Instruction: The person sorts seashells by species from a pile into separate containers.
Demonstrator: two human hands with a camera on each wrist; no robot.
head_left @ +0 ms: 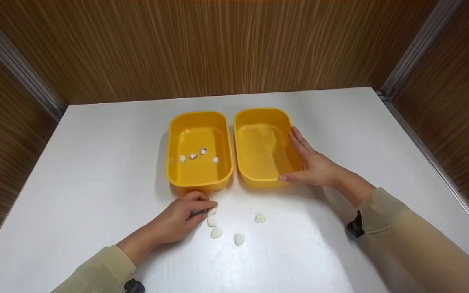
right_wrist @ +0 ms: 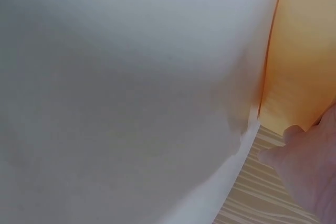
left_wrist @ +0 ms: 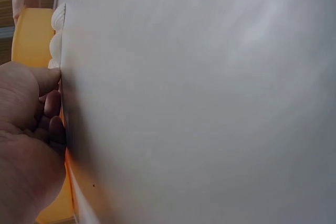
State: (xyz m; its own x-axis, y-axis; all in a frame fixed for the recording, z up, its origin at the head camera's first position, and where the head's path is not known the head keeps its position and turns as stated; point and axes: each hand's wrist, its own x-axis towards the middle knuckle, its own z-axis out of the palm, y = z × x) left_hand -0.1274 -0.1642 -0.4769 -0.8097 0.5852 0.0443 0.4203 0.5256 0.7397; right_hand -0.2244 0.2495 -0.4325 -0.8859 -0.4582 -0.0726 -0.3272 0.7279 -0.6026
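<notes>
In the head view my left hand is on the table in front of the left yellow bin. Its thumb and forefinger pinch a small white seashell, partly hidden by the fingers. Right beside it lie two more white seashells, one close and one a little nearer. My right hand rests against the near right corner of the right yellow bin, fingers straight along its side and thumb on the front rim. The left wrist view shows my left thumb at a shell.
Two further white seashells, a lower one and one to the right, lie on the white table. Several small shells are inside the left bin. Wood-grain panels enclose the table's back and sides.
</notes>
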